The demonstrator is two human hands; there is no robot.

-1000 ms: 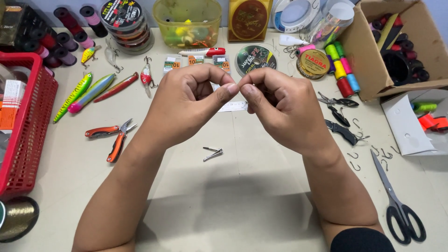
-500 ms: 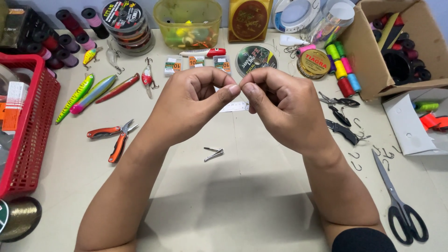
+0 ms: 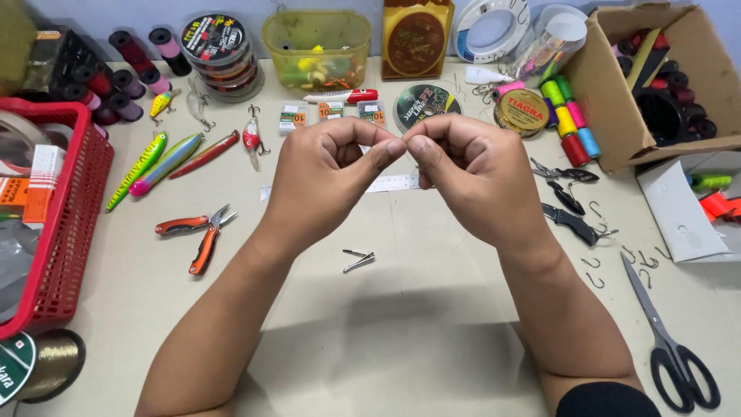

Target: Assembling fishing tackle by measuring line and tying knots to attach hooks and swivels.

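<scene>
Two hands are meeting in front of us over the table (image 3: 432, 340): our left hand (image 3: 328, 181) and right hand (image 3: 482, 181) are curling inward, thumbs and forefingers pinching together where the fingertips are touching. Whatever we are pinching is too small to make out; it is sitting right at that meeting point, raised above the white ruler (image 3: 394, 184). Since the piece is so tiny, we are judging that a loosened pinch could be letting it drop among the loose hooks (image 3: 594, 262) lying by the scissors (image 3: 668, 340), where it would be hard to find, and a hook point could be pricking a fingertip if we are squeezing blind. Around us, the red basket (image 3: 73, 232) at the left is holding small boxes and a plastic bag, the yellowish tub (image 3: 318, 48) at the back is holding bright lures, and the cardboard box (image 3: 617, 93) at the right is holding dark spools. Orange-handled pliers (image 3: 197, 235) and nail clippers (image 3: 359, 259) are lying near our left forearm, apart from both hands.
</scene>
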